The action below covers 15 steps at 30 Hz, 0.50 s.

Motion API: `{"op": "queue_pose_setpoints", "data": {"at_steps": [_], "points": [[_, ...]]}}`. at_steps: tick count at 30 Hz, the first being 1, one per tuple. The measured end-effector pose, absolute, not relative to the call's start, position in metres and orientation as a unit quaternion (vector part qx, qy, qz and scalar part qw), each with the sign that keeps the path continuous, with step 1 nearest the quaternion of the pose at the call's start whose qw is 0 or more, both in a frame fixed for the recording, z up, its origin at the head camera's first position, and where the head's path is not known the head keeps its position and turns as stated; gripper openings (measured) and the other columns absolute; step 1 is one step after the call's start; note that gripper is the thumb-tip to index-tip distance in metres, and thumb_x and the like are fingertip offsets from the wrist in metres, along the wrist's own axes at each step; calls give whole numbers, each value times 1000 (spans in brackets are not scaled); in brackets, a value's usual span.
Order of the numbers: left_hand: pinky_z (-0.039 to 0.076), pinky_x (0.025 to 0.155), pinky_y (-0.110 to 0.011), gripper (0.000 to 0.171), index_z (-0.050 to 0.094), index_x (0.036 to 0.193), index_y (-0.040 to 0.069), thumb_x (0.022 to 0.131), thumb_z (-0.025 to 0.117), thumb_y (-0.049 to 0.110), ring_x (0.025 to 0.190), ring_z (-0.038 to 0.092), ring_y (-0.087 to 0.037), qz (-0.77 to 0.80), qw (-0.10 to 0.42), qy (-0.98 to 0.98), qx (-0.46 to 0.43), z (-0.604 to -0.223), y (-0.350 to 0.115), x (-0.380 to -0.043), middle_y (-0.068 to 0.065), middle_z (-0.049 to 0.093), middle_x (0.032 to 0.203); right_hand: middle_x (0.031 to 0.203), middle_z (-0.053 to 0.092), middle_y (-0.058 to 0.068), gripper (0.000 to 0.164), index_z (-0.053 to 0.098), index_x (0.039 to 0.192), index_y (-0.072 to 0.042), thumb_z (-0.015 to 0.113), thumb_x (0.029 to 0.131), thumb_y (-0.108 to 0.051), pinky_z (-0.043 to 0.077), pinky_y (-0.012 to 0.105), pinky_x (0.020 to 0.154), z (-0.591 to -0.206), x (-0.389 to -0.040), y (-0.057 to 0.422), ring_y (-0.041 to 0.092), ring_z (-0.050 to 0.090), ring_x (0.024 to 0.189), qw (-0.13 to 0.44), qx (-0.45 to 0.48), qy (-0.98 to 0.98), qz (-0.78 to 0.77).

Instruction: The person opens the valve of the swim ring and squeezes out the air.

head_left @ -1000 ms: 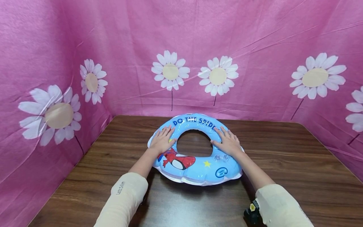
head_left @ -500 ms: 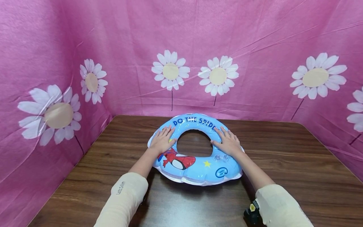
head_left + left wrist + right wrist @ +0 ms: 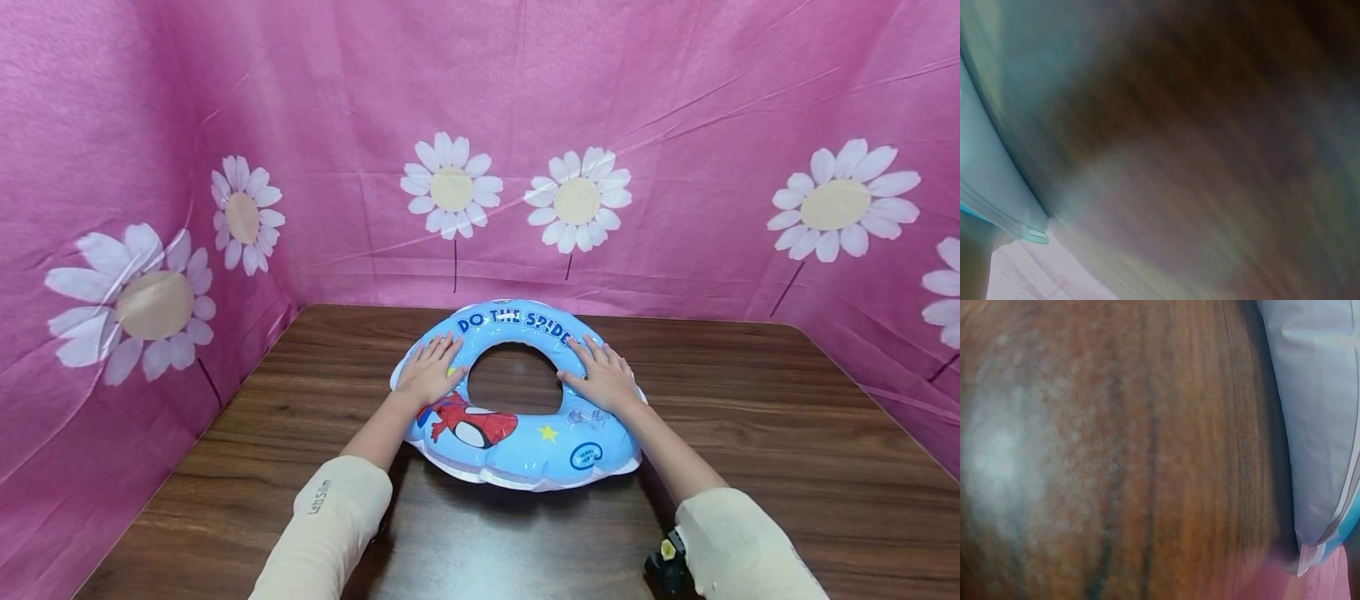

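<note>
A light blue inflatable swim ring (image 3: 517, 450) lies on the wooden table, printed with dark blue letters, a red cartoon figure and a yellow star. Flat on its left side rests my left hand (image 3: 431, 372), fingers straight and spread. My right hand (image 3: 603, 379) lies the same way on the right side, thumb toward the hole. In the left wrist view, the ring's pale underside (image 3: 997, 169) shows at the left edge, with part of the hand below it. The right wrist view has the whitish underside (image 3: 1319, 425) along its right edge.
Brown wood-grain table (image 3: 750, 400) surrounds the ring on all sides. A pink cloth (image 3: 510, 83) with large white daisies hangs behind and at both sides. A small black device (image 3: 666, 571) sits under the right sleeve.
</note>
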<state>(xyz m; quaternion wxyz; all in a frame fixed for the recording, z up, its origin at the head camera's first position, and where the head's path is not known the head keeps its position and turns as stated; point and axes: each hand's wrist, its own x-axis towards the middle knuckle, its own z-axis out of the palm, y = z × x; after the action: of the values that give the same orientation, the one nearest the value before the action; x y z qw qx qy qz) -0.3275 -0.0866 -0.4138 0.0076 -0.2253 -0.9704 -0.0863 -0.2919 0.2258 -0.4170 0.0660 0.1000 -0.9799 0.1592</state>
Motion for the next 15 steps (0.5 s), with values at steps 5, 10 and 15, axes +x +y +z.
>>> {"op": "queue_pose_setpoints", "data": {"at_steps": [5, 10, 15], "points": [[3, 108, -43, 63, 15, 149, 16, 96, 28, 49, 138, 3, -23, -83, 4, -971, -225, -414, -86, -327, -5, 8, 153, 149, 16, 19, 71, 25, 146, -14, 46, 90, -52, 10, 65, 98, -418, -292, 226, 46, 11, 131, 63, 98, -980, 158], [3, 108, -44, 63, 14, 149, 16, 97, 27, 49, 138, 2, -23, -79, 2, -971, -226, -413, -86, -327, -5, 6, 153, 149, 17, 19, 71, 25, 146, -14, 47, 90, -52, 11, 65, 99, -417, -292, 226, 47, 11, 131, 64, 97, -981, 157], [3, 108, -44, 62, 15, 149, 16, 97, 28, 48, 138, 2, -23, -83, 0, -971, -225, -413, -86, -327, -5, 7, 153, 149, 16, 19, 71, 25, 146, -14, 46, 90, -52, 11, 64, 99, -417, -292, 225, 47, 11, 131, 65, 99, -980, 157]]}}
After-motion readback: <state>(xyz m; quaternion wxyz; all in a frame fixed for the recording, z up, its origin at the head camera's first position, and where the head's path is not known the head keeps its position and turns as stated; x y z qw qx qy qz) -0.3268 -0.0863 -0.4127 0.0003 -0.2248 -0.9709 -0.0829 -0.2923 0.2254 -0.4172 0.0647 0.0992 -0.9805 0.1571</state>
